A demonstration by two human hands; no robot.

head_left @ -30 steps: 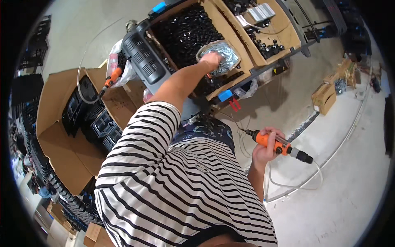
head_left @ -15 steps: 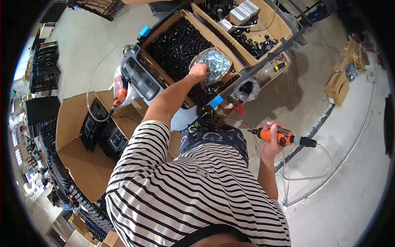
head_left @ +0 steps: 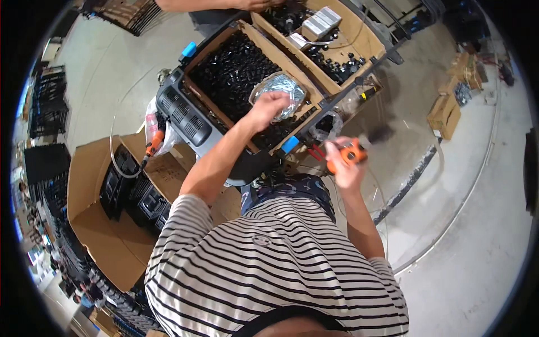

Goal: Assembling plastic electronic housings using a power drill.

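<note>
A grey concrete floor [head_left: 477, 236] spreads around the work area, with racks of black parts [head_left: 48, 101] standing at the far left. Nearer on the left, an open cardboard carton [head_left: 115, 253] holds black moulded pieces, and a spare orange driver [head_left: 154, 143] with a coiled hose lies at its far edge. To the right of that comes a slotted black housing [head_left: 182, 117], and at the far side another person's forearm [head_left: 205, 4] reaches in. Next is a cardboard bin [head_left: 275, 46] full of small black parts [head_left: 233, 64]; in its near right corner sits a pouch of silver screws [head_left: 282, 84]. The left hand [head_left: 267, 111] is over this pouch, its fingers [head_left: 279, 100] curled together — whether they have hold of a screw, I cannot tell. Farther right, a second bin [head_left: 359, 42] carries a white box [head_left: 321, 23] and black knobs [head_left: 342, 70]. Nearer, the right hand [head_left: 349, 171] has its fingers wrapped around an orange power driver [head_left: 353, 153], blurred and held well above the floor. At the right, a small carton [head_left: 443, 117] rests on the floor.
</note>
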